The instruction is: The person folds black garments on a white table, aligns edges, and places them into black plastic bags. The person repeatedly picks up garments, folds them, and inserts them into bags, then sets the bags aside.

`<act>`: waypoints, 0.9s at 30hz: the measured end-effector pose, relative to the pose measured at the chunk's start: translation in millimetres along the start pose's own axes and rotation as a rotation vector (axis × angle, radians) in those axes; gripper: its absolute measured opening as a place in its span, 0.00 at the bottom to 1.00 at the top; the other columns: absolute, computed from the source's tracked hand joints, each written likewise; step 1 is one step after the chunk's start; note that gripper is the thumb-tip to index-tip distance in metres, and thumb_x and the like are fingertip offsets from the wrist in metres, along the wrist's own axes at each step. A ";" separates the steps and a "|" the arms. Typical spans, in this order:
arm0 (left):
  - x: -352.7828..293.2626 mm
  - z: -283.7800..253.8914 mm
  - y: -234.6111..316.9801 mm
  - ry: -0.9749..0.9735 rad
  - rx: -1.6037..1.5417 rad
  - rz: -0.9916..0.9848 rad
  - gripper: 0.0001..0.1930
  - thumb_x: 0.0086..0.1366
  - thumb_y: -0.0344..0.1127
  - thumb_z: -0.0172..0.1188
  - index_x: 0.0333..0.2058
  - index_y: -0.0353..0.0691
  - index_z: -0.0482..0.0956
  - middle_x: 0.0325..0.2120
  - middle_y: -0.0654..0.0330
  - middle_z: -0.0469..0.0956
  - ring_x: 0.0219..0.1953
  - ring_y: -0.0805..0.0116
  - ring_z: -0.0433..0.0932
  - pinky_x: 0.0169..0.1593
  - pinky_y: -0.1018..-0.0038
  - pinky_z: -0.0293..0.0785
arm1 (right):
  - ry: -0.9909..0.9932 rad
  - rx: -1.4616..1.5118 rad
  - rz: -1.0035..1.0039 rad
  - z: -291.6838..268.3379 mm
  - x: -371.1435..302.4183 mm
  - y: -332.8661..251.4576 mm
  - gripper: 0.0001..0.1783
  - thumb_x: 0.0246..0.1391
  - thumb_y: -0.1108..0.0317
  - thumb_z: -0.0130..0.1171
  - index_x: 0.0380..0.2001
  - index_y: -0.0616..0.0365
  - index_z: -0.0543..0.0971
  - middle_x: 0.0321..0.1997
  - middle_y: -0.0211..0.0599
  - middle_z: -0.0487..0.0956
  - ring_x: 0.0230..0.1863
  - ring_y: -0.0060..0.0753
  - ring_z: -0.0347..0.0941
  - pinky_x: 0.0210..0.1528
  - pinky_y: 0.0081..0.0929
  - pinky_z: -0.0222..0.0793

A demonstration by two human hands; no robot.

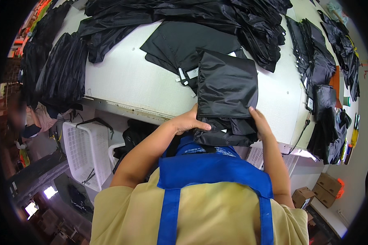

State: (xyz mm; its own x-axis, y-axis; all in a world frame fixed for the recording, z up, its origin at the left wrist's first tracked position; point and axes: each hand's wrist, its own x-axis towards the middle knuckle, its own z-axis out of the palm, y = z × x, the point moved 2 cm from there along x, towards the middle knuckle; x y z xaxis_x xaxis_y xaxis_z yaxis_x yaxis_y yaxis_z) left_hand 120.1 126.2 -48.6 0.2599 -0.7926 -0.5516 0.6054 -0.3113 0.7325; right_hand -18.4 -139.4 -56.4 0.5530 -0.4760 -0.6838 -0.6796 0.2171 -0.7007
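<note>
A folded black nylon piece (228,87), shiny and roughly square, lies at the front edge of the table, its lower part hanging over towards me. I cannot tell whether it is a bag or a garment. My left hand (191,122) grips its left side, thumb lying on top of the fabric. On the opposite side my right hand (260,121) pinches the edge, fingers mostly hidden underneath. Behind it a fanned stack of flat black fabric pieces (188,43) with small white labels rests on the table, partly covered by the piece I hold.
Heaps of black fabric (216,16) cross the far side of the white table (118,81); more black pieces (63,69) hang at the left and others (315,61) lie at the right. A white plastic basket (86,155) stands below left. Cardboard boxes (327,190) sit low right. Another person (39,118) is at far left.
</note>
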 end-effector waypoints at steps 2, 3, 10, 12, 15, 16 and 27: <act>-12.8 6.6 -3.5 0.048 0.069 0.019 0.61 0.40 0.37 0.76 0.67 0.36 0.40 0.65 0.48 0.52 0.67 0.56 0.50 0.67 0.68 0.46 | -0.161 -0.010 0.036 9.9 -22.7 -11.3 0.40 0.51 0.50 0.63 0.53 0.77 0.66 0.49 0.53 0.75 0.49 0.37 0.73 0.53 0.30 0.67; -19.5 8.9 -5.9 0.070 0.106 0.030 0.61 0.40 0.37 0.76 0.67 0.36 0.41 0.65 0.48 0.52 0.67 0.56 0.50 0.67 0.67 0.46 | -0.191 -0.010 0.039 9.3 -29.3 -2.8 0.40 0.49 0.50 0.65 0.51 0.76 0.68 0.48 0.52 0.76 0.48 0.37 0.73 0.52 0.29 0.67; -48.4 23.8 -7.5 0.249 0.514 0.123 0.47 0.52 0.48 0.69 0.64 0.37 0.52 0.55 0.41 0.68 0.59 0.48 0.67 0.60 0.66 0.62 | 0.228 -0.275 -0.337 6.3 -71.3 48.6 0.25 0.41 0.65 0.64 0.43 0.69 0.74 0.39 0.50 0.80 0.44 0.42 0.76 0.49 0.32 0.68; -30.6 11.7 -4.8 0.239 0.527 0.204 0.46 0.54 0.49 0.68 0.64 0.38 0.52 0.55 0.44 0.69 0.58 0.50 0.69 0.59 0.66 0.63 | 0.363 -0.232 -0.433 7.7 -69.0 41.5 0.22 0.43 0.67 0.62 0.41 0.69 0.74 0.37 0.49 0.79 0.42 0.40 0.75 0.47 0.32 0.68; 2.1 8.9 40.2 0.172 -0.015 0.327 0.39 0.59 0.56 0.61 0.63 0.44 0.57 0.51 0.51 0.73 0.52 0.56 0.73 0.56 0.62 0.67 | 0.379 -0.033 -0.535 -3.6 -55.8 -0.6 0.16 0.48 0.69 0.59 0.39 0.68 0.75 0.36 0.46 0.79 0.39 0.37 0.73 0.46 0.31 0.67; 6.9 2.6 59.9 0.077 -0.169 0.251 0.37 0.61 0.59 0.56 0.63 0.47 0.57 0.53 0.53 0.71 0.52 0.60 0.73 0.55 0.62 0.67 | 0.418 0.111 -0.568 -0.5 -56.1 -15.3 0.14 0.51 0.70 0.57 0.39 0.68 0.74 0.35 0.44 0.78 0.37 0.35 0.72 0.46 0.30 0.66; 68.6 10.7 26.5 0.174 0.063 0.167 0.38 0.63 0.54 0.56 0.62 0.32 0.57 0.58 0.48 0.64 0.60 0.60 0.63 0.62 0.71 0.57 | 0.177 -0.310 -0.545 -11.9 -63.4 -28.2 0.16 0.52 0.69 0.62 0.44 0.63 0.75 0.30 0.35 0.77 0.32 0.27 0.74 0.37 0.22 0.72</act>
State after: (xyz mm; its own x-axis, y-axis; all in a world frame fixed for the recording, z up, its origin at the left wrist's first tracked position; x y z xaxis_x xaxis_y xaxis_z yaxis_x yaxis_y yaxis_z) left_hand 146.0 58.0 -62.8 0.4812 -0.7354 -0.4771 0.4963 -0.2201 0.8398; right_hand -40.1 -125.5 9.2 0.7880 -0.5874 -0.1845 -0.4464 -0.3387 -0.8283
